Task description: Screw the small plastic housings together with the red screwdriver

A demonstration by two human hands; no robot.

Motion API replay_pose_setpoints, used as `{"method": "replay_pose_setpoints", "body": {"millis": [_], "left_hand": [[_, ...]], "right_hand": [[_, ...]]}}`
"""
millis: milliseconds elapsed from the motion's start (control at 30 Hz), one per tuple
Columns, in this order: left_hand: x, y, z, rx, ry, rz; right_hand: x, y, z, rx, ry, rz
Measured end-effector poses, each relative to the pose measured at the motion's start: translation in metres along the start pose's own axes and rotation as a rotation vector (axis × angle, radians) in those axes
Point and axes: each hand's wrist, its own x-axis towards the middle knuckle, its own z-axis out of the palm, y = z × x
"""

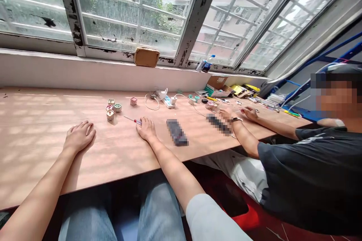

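My left hand lies palm down on the wooden table, fingers loosely curled, and holds nothing. My right hand rests flat on the table with its fingertips on the handle end of a small screwdriver that points left. Beyond the hands sits a cluster of small cube-shaped parts, and a single pink cube stands a little farther right.
A blurred dark object lies right of my right hand. A white power strip with cables sits farther back. A seated person at the right has both hands on the table among small parts. Boxes and a bottle stand by the windowsill.
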Motion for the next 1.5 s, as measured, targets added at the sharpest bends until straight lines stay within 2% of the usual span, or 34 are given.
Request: {"method": "replay_pose_setpoints", "body": {"millis": [200,400,667,967,1267,1500], "left_hand": [[-0.001,0.003,0.001,-0.011,0.031,0.008],[-0.001,0.001,0.002,0.011,0.025,-0.001],[-0.001,0.002,0.001,0.01,0.037,-0.008],[0.002,-0.01,0.012,-0.008,0.052,0.011],[-0.002,0.0,0.004,-0.01,0.067,0.002],[-0.004,0.001,0.006,-0.025,0.089,0.009]], "right_hand": [[0.022,0.013,0.008,0.063,-0.005,-0.085],[0.026,0.02,0.01,0.124,0.012,-0.103],[0.025,0.017,0.004,0.163,0.051,-0.093],[0.023,0.016,0.003,0.16,0.076,-0.065],[0.028,0.023,0.011,0.309,0.088,-0.03],[0.035,0.028,0.014,0.378,0.104,0.011]]}}
